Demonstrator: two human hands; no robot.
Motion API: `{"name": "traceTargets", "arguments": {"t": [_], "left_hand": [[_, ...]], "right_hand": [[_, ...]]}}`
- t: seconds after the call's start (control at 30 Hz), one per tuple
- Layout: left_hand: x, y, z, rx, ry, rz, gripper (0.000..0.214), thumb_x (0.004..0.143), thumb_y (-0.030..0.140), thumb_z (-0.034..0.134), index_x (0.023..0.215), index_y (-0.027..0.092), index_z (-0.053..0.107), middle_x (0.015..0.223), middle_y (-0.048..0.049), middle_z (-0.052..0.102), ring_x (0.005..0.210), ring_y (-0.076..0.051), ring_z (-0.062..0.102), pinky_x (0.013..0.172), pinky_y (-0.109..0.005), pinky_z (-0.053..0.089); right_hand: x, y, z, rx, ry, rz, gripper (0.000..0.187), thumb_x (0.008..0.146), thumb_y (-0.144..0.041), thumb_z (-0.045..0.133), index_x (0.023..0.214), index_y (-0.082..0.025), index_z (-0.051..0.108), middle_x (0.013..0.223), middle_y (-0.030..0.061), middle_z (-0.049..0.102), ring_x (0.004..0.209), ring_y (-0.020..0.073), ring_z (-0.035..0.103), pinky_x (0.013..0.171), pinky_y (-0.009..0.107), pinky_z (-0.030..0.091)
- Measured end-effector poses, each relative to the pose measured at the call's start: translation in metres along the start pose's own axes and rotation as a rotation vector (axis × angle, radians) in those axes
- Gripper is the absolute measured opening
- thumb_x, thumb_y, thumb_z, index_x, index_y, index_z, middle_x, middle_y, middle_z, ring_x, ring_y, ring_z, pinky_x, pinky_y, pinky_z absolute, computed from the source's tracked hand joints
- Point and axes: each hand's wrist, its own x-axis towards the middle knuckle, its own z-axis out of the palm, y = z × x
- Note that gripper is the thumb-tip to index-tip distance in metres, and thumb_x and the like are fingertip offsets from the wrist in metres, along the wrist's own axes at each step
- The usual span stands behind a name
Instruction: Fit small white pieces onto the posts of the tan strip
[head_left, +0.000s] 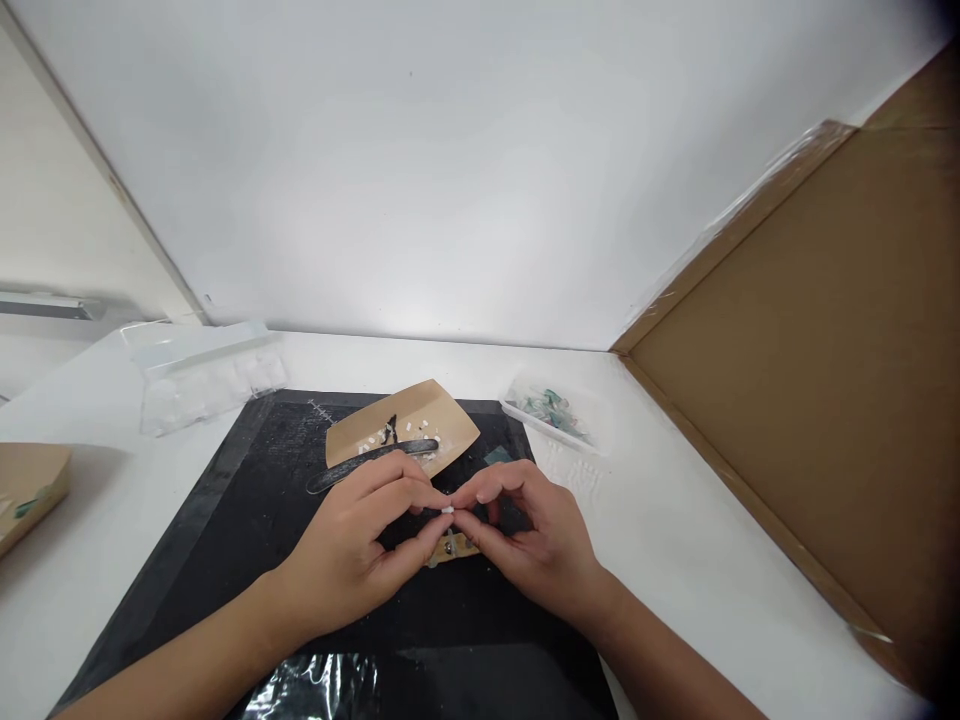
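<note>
One tiny white piece (448, 510) sits between left hand (349, 545) and right hand (538, 530), each fingertip grip pinching it.

Backed across the top by a softly lit white wall (420, 180), flanked at right by brown cardboard (810, 400), underlaid by white tabletop (675, 580).

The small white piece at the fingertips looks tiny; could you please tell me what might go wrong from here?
The white piece, held between left hand and right hand, might slip onto the black mat. If it landed in the tray, it could get lost among the white bits there.
</note>
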Motion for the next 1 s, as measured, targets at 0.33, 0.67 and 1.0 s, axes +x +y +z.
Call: {"name": "traceTargets", "arguments": {"t": [0.33, 0.67, 1.0], "left_hand": [[0.0002, -0.0008, -0.0048, -0.025, -0.127, -0.025, 0.011, 0.102, 0.013, 0.061, 0.109, 0.019, 0.067, 0.097, -0.0044, 0.064, 0.087, -0.015, 0.063, 0.079, -0.027, 0.053], [-0.0015, -0.0028, -0.0044, 0.219, -0.189, 0.127, 0.009, 0.102, 0.01, 0.057, 0.109, 0.015, 0.06, 0.1, -0.0071, 0.064, 0.086, -0.017, 0.06, 0.072, -0.029, 0.049], [-0.0017, 0.0024, -0.0069, 0.144, -0.128, 0.15, 0.012, 0.101, 0.007, 0.057, 0.109, 0.015, 0.061, 0.097, -0.007, 0.064, 0.087, -0.017, 0.06, 0.075, -0.029, 0.051]], "right_hand": [[0.0018, -0.0019, -0.0017, 0.129, -0.068, -0.047, 0.022, 0.093, -0.024, 0.077, 0.096, -0.027, 0.055, 0.094, 0.0007, 0.077, 0.075, 0.0154, 0.068, 0.067, 0.03, 0.057], [0.0036, -0.0058, -0.0013, 0.183, -0.087, -0.047, 0.033, 0.092, -0.016, 0.074, 0.117, -0.027, 0.055, 0.1, 0.0011, 0.074, 0.083, 0.0151, 0.071, 0.074, 0.03, 0.059], [0.0082, -0.0067, -0.0066, 0.019, -0.204, -0.251, 0.016, 0.099, -0.015, 0.062, 0.112, -0.022, 0.067, 0.097, 0.0032, 0.073, 0.087, 0.0156, 0.067, 0.077, 0.03, 0.056]]}}
